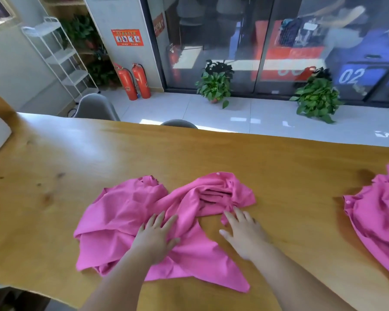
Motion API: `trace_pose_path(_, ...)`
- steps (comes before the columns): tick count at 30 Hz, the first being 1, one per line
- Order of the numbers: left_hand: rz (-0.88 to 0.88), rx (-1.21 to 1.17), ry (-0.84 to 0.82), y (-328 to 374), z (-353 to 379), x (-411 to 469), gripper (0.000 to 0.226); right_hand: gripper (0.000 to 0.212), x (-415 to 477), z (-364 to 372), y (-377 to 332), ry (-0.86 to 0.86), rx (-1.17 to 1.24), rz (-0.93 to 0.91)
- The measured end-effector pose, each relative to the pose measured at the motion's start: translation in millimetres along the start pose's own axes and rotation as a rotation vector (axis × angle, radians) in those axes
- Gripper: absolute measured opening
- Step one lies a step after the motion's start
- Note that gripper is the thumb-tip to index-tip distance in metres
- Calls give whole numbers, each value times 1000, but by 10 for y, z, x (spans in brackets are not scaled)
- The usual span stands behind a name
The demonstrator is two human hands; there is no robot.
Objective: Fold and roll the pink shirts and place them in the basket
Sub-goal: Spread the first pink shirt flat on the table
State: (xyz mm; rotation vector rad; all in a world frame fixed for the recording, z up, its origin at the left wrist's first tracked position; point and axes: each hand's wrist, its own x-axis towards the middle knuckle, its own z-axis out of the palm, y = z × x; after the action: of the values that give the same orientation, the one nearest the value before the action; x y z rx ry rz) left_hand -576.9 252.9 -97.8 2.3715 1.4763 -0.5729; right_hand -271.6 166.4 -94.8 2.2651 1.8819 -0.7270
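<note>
Here, a crumpled pink shirt [130, 212] lies bunched on the near middle of a wooden table [76, 153]. The likely risk is that folding over these twists traps creases and gives a lumpy roll. The left hand [156, 237] presses flat on the shirt, fingers straight and spread, gripping nothing. The right hand [245, 234] lies open on the table, fingertips touching the shirt's edge. A heap [377, 216] of more pink shirts sits at the right edge. No basket shows.

White "02" stands on the blue panel [355, 75] behind the glass [211, 37], at two o'clock. The red poster [127, 37] on the pillar [119, 12], at eleven o'clock, bears print too small to read.
</note>
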Motion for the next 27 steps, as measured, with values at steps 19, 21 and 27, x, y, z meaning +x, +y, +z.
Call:
trace_pose_path(19,255,-90,172,-170,-493,633,89,50,409,-302,-504,199,208,83)
trace_pose_path(21,263,-117,191,-186,-542,773,88,46,581,-555,-419,356,450,184)
trace_pose_path(27,296,-136,197,-267,-640,1058,84,57,969,-1303,-285,532,856,340)
